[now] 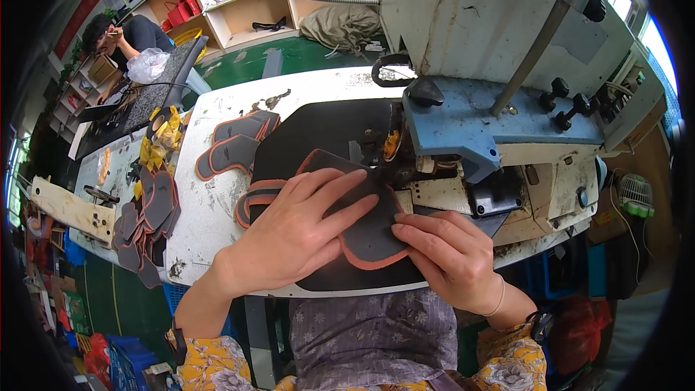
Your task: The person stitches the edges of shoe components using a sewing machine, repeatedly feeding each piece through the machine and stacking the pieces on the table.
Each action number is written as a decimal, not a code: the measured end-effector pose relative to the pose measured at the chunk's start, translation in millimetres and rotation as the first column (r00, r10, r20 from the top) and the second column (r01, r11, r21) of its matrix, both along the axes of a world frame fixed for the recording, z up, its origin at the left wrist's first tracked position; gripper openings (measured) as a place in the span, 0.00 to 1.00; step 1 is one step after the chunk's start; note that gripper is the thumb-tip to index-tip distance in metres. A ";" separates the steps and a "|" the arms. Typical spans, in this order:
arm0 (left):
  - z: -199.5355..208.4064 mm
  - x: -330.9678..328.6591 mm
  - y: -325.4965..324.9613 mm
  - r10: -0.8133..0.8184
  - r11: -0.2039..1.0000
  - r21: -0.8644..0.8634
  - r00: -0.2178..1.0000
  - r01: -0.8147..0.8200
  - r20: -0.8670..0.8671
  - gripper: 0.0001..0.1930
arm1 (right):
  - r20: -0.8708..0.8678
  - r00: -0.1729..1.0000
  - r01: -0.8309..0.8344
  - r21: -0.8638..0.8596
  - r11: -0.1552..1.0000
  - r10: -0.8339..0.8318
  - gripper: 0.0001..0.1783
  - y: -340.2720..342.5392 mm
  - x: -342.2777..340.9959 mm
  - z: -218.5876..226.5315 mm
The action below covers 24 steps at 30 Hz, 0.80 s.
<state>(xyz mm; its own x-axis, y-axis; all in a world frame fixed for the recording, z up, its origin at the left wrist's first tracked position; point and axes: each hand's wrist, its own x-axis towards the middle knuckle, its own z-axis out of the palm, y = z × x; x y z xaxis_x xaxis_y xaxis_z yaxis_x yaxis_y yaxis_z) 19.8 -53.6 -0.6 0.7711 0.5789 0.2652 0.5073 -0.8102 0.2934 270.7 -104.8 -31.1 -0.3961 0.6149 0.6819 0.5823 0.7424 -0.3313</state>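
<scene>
A dark grey insole-shaped piece point(373, 237) with an orange-red edge lies under the head of a blue-and-cream bench machine point(463, 112). My left hand point(300, 228) rests across its left part, fingers stretched out and apart on the surface. With thumb and fingers together, my right hand point(452, 257) pinches the right edge of the piece. Where the far edge meets the machine's working point is partly hidden by my fingertips and the machine. Next to my left hand, more orange-edged pieces point(246, 206) lie partly under it.
Similar pieces point(230, 148) are stacked on the white tabletop point(206, 228), and a larger heap point(148, 217) lies on the left. A black plate point(308, 127) surrounds the work. The machine's tall housing point(441, 22) stands beyond. Another person point(141, 32) sits at a far-left table.
</scene>
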 end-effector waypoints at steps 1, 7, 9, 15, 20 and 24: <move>0.2 -1.1 2.8 -0.019 1.000 -0.016 0.999 0.020 0.026 0.29 | 0.002 1.000 0.000 0.000 1.000 0.000 0.22 0.0 0.0 -0.6; 3.7 -8.6 14.9 -0.176 0.980 0.078 0.982 0.181 -0.062 0.29 | 0.031 1.000 0.003 0.011 1.000 -0.003 0.18 0.3 -0.7 -1.1; 2.4 -10.6 20.9 -0.180 0.981 0.070 0.983 0.183 -0.046 0.28 | 0.036 0.999 0.000 0.007 1.000 0.000 0.18 0.4 -1.6 0.3; -0.6 -20.5 45.8 -0.232 0.973 0.000 0.973 0.232 0.008 0.26 | 0.103 0.994 -0.013 -0.059 0.998 0.019 0.20 -0.4 -3.4 4.7; 0.8 -22.5 62.3 -0.272 0.962 -0.025 0.962 0.273 0.014 0.26 | 0.160 0.987 -0.017 -0.094 0.995 0.031 0.21 -0.1 -4.2 9.4; 0.8 -20.1 59.2 -0.218 0.973 0.076 0.975 0.220 -0.030 0.25 | 0.174 0.984 -0.020 -0.116 0.993 0.040 0.22 1.2 -4.8 10.9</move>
<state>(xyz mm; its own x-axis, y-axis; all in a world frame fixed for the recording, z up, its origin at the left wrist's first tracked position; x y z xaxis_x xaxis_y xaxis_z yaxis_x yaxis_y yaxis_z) -0.3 5.6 0.1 0.8829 0.3734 0.2848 0.3204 -0.9223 0.2159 265.9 -103.6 -20.2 -0.5227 0.6703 0.5268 0.6169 0.7239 -0.3088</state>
